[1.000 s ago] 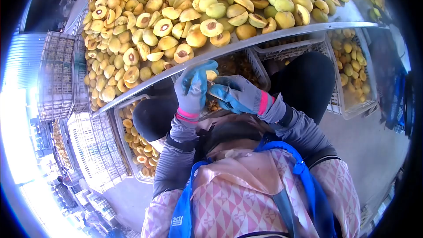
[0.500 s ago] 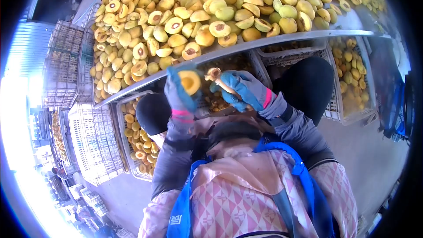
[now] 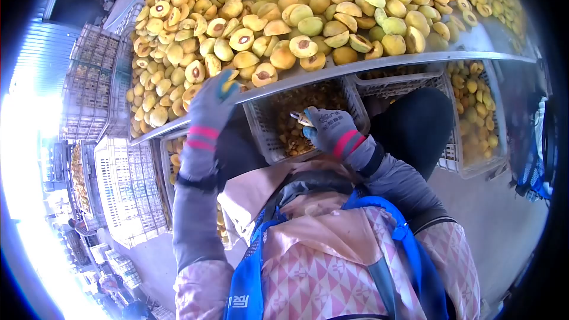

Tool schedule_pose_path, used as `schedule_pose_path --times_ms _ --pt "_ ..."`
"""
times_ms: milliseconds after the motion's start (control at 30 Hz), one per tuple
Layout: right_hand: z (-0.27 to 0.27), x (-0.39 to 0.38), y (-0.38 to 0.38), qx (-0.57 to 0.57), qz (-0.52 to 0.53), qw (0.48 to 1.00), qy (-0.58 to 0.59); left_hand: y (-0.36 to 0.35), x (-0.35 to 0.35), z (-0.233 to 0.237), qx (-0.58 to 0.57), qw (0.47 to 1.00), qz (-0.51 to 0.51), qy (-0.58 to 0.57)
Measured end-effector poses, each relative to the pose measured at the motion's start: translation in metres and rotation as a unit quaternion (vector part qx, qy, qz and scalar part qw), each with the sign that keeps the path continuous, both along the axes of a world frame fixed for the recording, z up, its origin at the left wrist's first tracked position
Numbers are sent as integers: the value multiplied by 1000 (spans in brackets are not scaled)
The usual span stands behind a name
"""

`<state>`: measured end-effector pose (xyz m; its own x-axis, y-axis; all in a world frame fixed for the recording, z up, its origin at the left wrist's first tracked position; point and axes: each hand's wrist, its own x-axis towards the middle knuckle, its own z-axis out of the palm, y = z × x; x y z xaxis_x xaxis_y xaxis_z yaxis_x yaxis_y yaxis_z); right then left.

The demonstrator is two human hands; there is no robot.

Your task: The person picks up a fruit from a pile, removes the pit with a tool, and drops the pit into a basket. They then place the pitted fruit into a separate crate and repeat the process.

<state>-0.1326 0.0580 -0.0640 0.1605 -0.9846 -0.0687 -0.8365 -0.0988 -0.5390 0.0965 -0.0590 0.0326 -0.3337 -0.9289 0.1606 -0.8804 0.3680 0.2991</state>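
Observation:
My left hand (image 3: 213, 99), in a grey glove with blue fingers, is at the metal edge of the table. Its fingers curl around an apricot half (image 3: 233, 75) at the front of the pile, mostly hidden by the glove. My right hand (image 3: 333, 129), in a matching glove, is closed around a small pitting tool (image 3: 301, 119) whose tip points left. It hangs over a crate (image 3: 261, 136) of dark pits and scraps between my knees. Many halved apricots (image 3: 242, 40) cover the table, some cut side up with brown pits showing.
The table's metal rim (image 3: 332, 72) runs across in front of me. A crate of apricot halves (image 3: 474, 106) stands at the right, another is partly hidden by my left arm. White crates (image 3: 127, 189) and stacked crates (image 3: 89, 83) stand at the left.
My left hand has moved up and left to the pile, and the pitted half it held is no longer seen in it. My right hand has lowered slightly, its tool's tip now without the pit.

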Motion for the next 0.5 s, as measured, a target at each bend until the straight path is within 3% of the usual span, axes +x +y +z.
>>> schedule_pose_path --times_ms 67,100,300,433,500 --pt "-1 -5 1 -14 -16 999 -36 -33 -27 -34 1 995 -94 -25" --pt "-1 -6 1 -40 -25 997 -62 -33 -50 -22 48 991 -55 -111" --pt "13 -7 -2 -68 -92 973 -200 -63 -63 -35 148 975 -64 -154" --pt "9 -8 -11 -151 -109 932 -310 -54 -59 -45 79 987 -102 -92" --pt "6 -7 -14 -147 -119 915 -357 -72 -43 -67 173 975 -127 54"
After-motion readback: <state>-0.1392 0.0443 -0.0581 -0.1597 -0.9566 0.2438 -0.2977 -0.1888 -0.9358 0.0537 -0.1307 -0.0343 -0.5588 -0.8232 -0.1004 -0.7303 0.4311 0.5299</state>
